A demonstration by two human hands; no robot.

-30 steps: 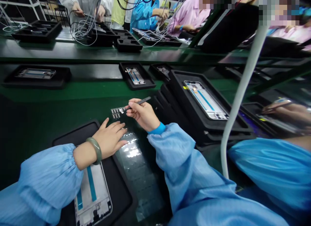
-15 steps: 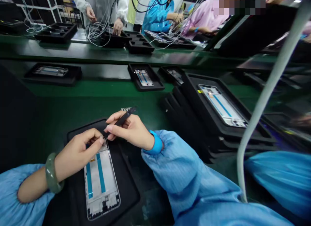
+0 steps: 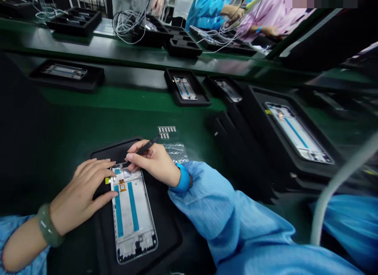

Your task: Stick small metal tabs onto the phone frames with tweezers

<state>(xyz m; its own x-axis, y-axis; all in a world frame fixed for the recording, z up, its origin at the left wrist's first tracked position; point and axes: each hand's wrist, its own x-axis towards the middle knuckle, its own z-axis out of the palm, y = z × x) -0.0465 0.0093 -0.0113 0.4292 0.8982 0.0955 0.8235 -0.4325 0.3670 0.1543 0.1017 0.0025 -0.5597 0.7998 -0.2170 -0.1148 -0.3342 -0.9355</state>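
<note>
Centrally, frame: a thin metal-rimmed phone frame (image 3: 132, 216), inlaid with blue strips, is laid lengthwise in a black moulded tray (image 3: 168, 243).
Left hand: the left hand (image 3: 79, 192) is held open and flattened, its fingertips resting along the frame's upper left edge.
Right hand: the right hand (image 3: 153, 162) is closed in a pinch on slim black tweezers (image 3: 146, 146), their tip brought to the frame's top edge.
Bench: small metal clips (image 3: 167, 129) are ranked in rows on the green bench (image 3: 191, 125), just beyond the tray, beside a crinkled clear plastic sheet (image 3: 175, 153).
</note>
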